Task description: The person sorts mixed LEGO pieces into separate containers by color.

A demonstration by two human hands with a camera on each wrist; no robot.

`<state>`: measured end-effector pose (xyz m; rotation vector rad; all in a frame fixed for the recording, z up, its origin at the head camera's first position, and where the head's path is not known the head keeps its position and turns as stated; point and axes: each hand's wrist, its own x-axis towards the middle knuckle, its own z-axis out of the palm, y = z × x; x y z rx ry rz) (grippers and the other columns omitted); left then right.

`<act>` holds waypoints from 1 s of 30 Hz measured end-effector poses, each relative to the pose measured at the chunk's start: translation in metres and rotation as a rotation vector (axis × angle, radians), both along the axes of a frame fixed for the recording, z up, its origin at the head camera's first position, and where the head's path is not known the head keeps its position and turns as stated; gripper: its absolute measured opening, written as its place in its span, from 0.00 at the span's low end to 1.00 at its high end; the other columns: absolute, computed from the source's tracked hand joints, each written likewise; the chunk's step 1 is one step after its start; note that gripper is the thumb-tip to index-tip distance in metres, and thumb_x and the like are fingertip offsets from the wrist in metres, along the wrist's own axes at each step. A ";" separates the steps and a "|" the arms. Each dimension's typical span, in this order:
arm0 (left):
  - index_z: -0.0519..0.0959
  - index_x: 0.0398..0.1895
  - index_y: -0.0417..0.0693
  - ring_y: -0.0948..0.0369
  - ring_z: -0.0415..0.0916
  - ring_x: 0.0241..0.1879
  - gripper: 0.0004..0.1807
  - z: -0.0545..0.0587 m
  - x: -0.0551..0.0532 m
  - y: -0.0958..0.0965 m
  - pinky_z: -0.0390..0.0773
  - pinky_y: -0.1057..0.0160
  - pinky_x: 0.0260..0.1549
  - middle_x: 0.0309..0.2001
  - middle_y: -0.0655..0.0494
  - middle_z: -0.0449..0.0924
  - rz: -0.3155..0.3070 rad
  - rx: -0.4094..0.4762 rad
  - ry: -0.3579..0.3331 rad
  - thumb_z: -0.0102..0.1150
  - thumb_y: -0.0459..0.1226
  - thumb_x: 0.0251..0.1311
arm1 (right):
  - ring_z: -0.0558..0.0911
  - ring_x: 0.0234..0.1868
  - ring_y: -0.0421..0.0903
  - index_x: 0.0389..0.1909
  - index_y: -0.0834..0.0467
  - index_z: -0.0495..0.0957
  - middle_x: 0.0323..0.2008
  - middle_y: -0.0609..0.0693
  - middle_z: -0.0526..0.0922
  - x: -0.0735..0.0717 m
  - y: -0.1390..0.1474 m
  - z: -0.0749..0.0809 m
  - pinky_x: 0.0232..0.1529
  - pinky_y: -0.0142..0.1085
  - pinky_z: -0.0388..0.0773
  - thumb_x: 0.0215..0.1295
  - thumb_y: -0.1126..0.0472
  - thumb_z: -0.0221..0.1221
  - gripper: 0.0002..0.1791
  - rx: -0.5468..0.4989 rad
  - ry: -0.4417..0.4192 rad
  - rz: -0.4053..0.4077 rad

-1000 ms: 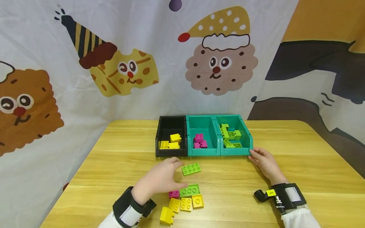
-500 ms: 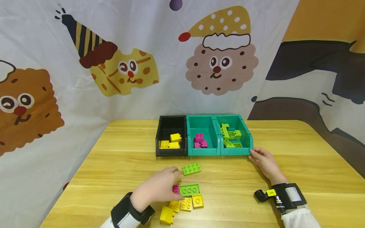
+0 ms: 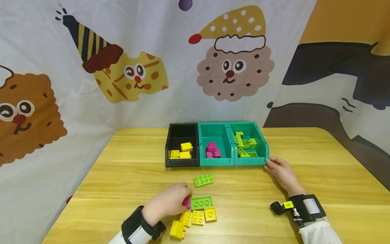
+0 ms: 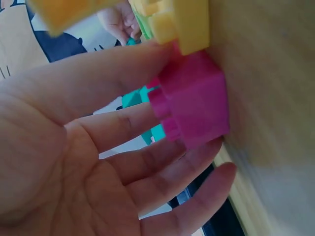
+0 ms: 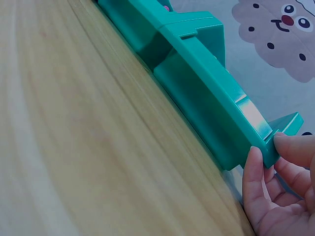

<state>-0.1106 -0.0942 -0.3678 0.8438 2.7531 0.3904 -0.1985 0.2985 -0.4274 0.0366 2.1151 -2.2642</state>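
A magenta building brick [image 3: 187, 202] lies on the table with my left hand [image 3: 169, 200] around it. In the left wrist view the thumb and fingers pinch the magenta brick [image 4: 197, 101] from both sides, its studs toward the palm. A green brick [image 3: 201, 203] lies just right of it, and yellow bricks [image 3: 198, 218] lie nearer the front. My right hand [image 3: 283, 173] grips the front right corner of the right teal bin [image 3: 251, 161]. The right wrist view shows thumb and fingertips on that bin's corner [image 5: 268, 147].
Another green brick [image 3: 203, 180] lies between the pile and the bins. The black bin [image 3: 182, 163] holds yellow bricks, the middle teal bin [image 3: 217, 162] magenta ones, and the right teal bin green ones. A printed cloth [image 3: 179, 67] hangs behind the table [image 3: 243, 210].
My left hand has come down toward the front from beside the far green brick, and its fingers have closed on the magenta brick. The right hand stays at the bin's corner.
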 end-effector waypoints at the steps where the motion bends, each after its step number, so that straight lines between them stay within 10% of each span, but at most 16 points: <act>1: 0.80 0.40 0.44 0.66 0.64 0.28 0.15 -0.001 0.000 0.000 0.71 0.69 0.30 0.31 0.59 0.72 0.004 -0.002 -0.002 0.70 0.38 0.49 | 0.77 0.39 0.30 0.40 0.56 0.73 0.37 0.41 0.73 0.000 0.000 0.000 0.44 0.23 0.77 0.69 0.61 0.54 0.04 0.003 0.001 0.001; 30: 0.81 0.40 0.45 0.66 0.65 0.29 0.14 -0.009 -0.002 0.001 0.73 0.68 0.31 0.32 0.59 0.73 0.032 0.031 0.006 0.70 0.34 0.48 | 0.77 0.38 0.31 0.37 0.55 0.75 0.34 0.40 0.74 0.000 0.000 -0.001 0.43 0.23 0.77 0.67 0.59 0.56 0.04 -0.023 0.021 0.011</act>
